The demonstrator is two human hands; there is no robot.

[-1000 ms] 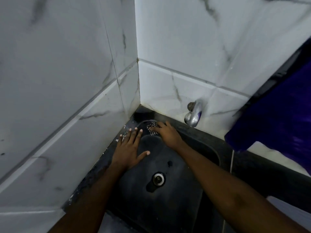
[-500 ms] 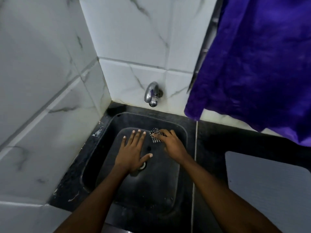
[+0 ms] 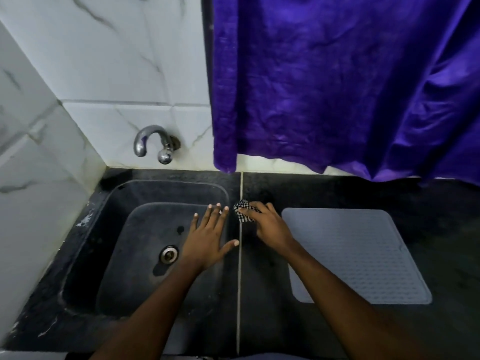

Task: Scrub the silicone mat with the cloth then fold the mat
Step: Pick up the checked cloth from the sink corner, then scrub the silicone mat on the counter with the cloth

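Now, mid-frame, the right hand pinched the cloth just left of the silicone mat, likely poised to scrub, the left hand splayed flat above the sink.

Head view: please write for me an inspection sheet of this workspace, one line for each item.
Surface: dark counter, sink set in its left part.
Job's things: silicone mat flat, unfolded, on the counter; checked cloth bunched, left of it.
Clutter: nothing seen.
Grippers: left hand open, fingers spread above the sink; right hand grips the cloth.
Cables: nothing seen.
Surroundings: tap on marbled wall tiles; purple curtain behind the counter.
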